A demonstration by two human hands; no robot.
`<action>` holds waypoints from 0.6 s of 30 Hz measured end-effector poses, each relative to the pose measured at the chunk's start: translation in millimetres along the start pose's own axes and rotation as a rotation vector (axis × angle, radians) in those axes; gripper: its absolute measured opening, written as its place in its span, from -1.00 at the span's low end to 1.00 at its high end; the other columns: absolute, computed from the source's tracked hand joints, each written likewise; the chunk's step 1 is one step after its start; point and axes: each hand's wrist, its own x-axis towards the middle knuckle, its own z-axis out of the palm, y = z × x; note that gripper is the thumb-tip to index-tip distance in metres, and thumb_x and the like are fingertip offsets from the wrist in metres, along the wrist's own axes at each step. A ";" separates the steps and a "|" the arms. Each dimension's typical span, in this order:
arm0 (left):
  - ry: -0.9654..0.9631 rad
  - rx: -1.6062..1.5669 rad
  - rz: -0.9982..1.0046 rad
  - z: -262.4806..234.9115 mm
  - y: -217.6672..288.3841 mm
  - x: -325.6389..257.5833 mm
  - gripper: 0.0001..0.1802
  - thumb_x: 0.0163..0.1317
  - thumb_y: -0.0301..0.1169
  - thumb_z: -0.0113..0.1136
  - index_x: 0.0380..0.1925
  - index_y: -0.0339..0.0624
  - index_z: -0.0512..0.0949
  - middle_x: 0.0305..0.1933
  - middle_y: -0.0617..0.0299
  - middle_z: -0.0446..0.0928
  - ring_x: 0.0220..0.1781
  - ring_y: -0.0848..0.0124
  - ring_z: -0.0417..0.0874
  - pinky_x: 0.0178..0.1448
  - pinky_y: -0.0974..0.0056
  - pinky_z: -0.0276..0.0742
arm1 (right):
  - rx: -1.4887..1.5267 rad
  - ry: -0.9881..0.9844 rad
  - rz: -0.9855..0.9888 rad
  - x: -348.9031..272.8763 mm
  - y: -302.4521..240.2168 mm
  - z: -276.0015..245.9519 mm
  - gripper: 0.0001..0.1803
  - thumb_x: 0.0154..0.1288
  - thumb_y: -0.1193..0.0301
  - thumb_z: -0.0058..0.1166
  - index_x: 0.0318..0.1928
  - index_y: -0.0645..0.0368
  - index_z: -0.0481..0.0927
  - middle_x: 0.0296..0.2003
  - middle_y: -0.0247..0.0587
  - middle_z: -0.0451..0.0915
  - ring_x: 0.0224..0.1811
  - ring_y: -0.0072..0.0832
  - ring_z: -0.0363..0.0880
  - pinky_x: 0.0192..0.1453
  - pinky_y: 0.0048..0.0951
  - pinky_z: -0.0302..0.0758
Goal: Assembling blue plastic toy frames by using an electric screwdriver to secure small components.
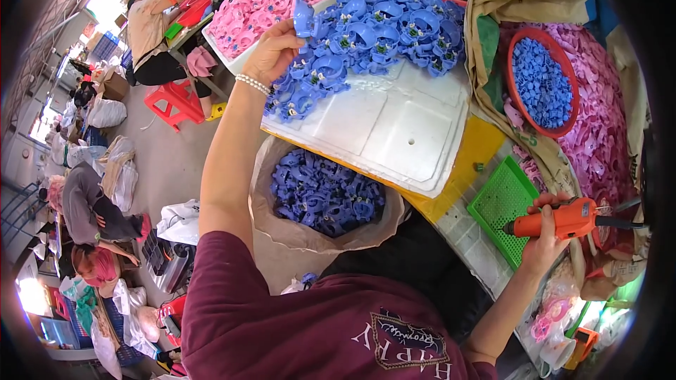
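A blue plastic part point(304, 20) is pinched between thumb and fingers of the left hand point(271, 53), at the edge of the blue heap point(384, 28). An orange power driver point(556, 219) is gripped in the right hand point(541, 248). Much work appears to be left on the white tray point(394, 116); further blue pieces point(327, 193) are contained in the beige sack point(261, 183) below (whether finished cannot be told). Lettering is borne by the maroon shirt point(303, 331).

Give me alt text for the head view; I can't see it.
A person's left grip holds up a blue plastic piece beside a heap of similar pieces on a white tray, while the right grip holds an orange power tool near a green basket. Below the tray's edge, an open sack contains more blue pieces.
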 end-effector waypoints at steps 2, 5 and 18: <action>-0.032 -0.156 -0.006 8.7 4.7 -9.5 -0.52 -0.05 -0.68 0.09 -0.02 -0.32 0.43 -0.13 0.17 0.54 -0.08 0.35 0.56 0.03 0.32 0.48 | -0.005 -0.002 -0.001 0.2 -0.1 1.0 -0.63 0.16 0.57 0.00 0.00 0.26 0.30 -0.28 -0.14 0.45 -0.30 -0.44 0.45 -0.20 -0.41 0.46; -0.125 -0.229 0.002 18.3 7.4 -18.7 -0.53 -0.05 -0.65 0.06 -0.02 -0.31 0.41 -0.02 -0.02 0.50 -0.04 0.25 0.55 0.05 0.27 0.47 | -0.004 -0.007 0.000 0.9 0.0 1.2 -0.64 0.16 0.57 0.00 0.00 0.26 0.30 -0.27 -0.14 0.44 -0.30 -0.44 0.45 -0.20 -0.42 0.46; -0.250 -0.345 -0.099 141.0 -52.5 -65.9 -0.40 -0.13 -0.58 0.15 0.04 -0.39 0.34 -0.02 0.00 0.48 -0.13 0.25 0.57 -0.19 0.32 0.46 | 0.036 0.060 0.039 6.7 -6.4 1.8 -0.67 0.06 0.63 0.09 -0.12 0.27 0.37 -0.34 -0.20 0.52 -0.34 -0.46 0.51 -0.23 -0.42 0.48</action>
